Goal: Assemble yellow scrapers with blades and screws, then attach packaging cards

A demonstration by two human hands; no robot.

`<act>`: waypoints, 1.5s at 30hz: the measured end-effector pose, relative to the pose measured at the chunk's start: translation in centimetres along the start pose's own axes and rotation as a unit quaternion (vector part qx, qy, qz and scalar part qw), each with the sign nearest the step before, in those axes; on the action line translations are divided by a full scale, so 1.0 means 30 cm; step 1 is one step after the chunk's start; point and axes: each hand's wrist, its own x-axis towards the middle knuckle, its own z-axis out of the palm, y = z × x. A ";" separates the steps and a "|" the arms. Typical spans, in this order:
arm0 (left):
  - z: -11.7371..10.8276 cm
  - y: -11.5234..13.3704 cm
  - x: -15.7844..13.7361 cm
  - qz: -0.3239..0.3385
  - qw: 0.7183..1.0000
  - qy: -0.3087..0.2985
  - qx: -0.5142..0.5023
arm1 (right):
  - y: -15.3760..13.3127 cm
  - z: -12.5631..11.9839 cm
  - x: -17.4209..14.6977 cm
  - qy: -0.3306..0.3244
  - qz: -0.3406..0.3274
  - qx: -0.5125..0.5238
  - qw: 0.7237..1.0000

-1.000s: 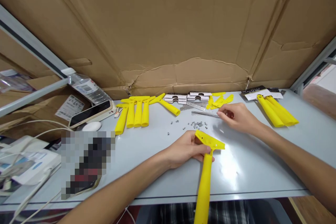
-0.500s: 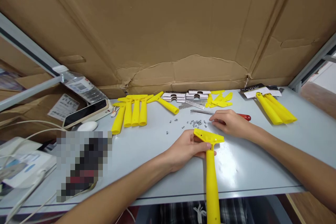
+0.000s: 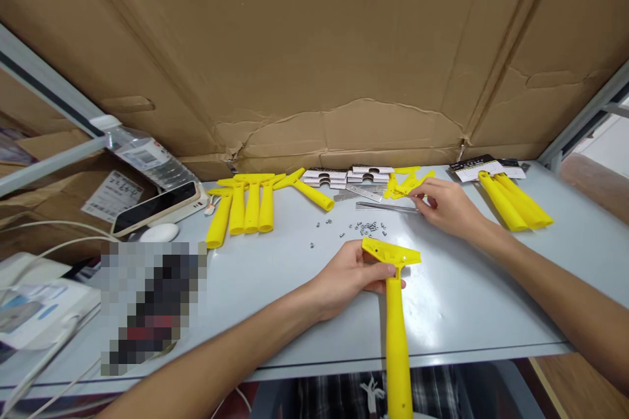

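My left hand [image 3: 351,281] is closed around the neck of a yellow plastic scraper [image 3: 397,340], just under its wide T-shaped head. The scraper's long handle points down past the table's front edge. My right hand [image 3: 442,206] is farther back, its fingers bent and fingertips closed at a small pile of flat yellow plastic pieces [image 3: 405,184]. A screwdriver [image 3: 383,205] lies beneath that hand, which hides its handle. Small loose screws [image 3: 367,229] are scattered between the hands and the back row. Thin metal blades [image 3: 361,192] lie by the pile.
Several yellow scrapers [image 3: 252,206] stand in a row at the back left. Folded cards [image 3: 369,173] are stacked against the cardboard. Carded yellow scrapers [image 3: 515,203] lie at the right. A phone [image 3: 154,208], a bottle [image 3: 147,154], a white mouse [image 3: 160,233] and cables occupy the left side.
My right hand has moved back and right, from beside the screws to the flat yellow pieces, and now covers the screwdriver's red handle. My left hand keeps the scraper in nearly the same place.
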 end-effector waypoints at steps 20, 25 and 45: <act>-0.005 -0.005 0.000 0.003 1.000 -0.007 0.001 | 0.008 0.023 -0.001 -0.139 -0.038 -0.008 0.990; -0.007 -0.006 0.001 0.003 1.000 -0.006 0.007 | -0.022 0.037 -0.012 -0.151 -0.020 -0.008 0.988; -0.005 0.001 -0.001 0.002 1.000 -0.008 0.026 | -0.030 0.021 0.009 -0.170 0.049 -0.080 0.981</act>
